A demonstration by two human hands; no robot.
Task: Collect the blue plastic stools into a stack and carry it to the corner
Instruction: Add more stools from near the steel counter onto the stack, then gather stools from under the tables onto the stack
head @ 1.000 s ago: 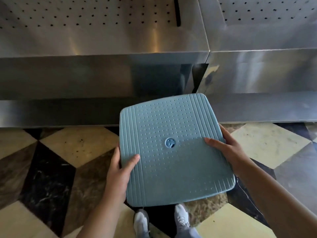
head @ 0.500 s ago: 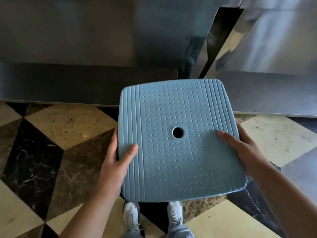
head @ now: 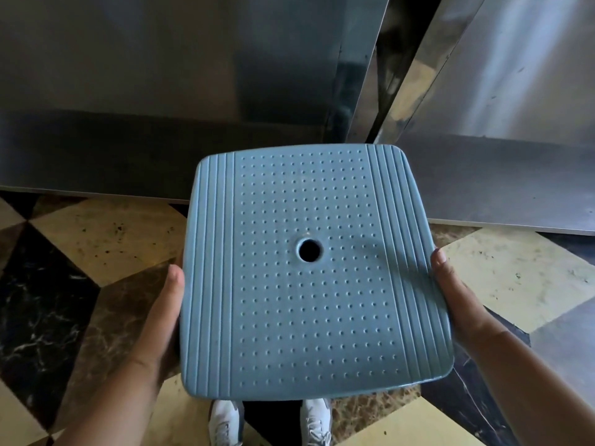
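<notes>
Keeping the blue stool level is advised — held by the left hand at 9 o'clock, the right hand at 3 — until lowered squarely.

A floor of cream, brown and black marble tiles; white shoes stand on it near steel panels.

Blue stool seat is hiding its own legs and any stools under it. Fingers of left hand and right hand are disappearing beneath its edges. White shoes are getting cut off at bottom edge.
</notes>
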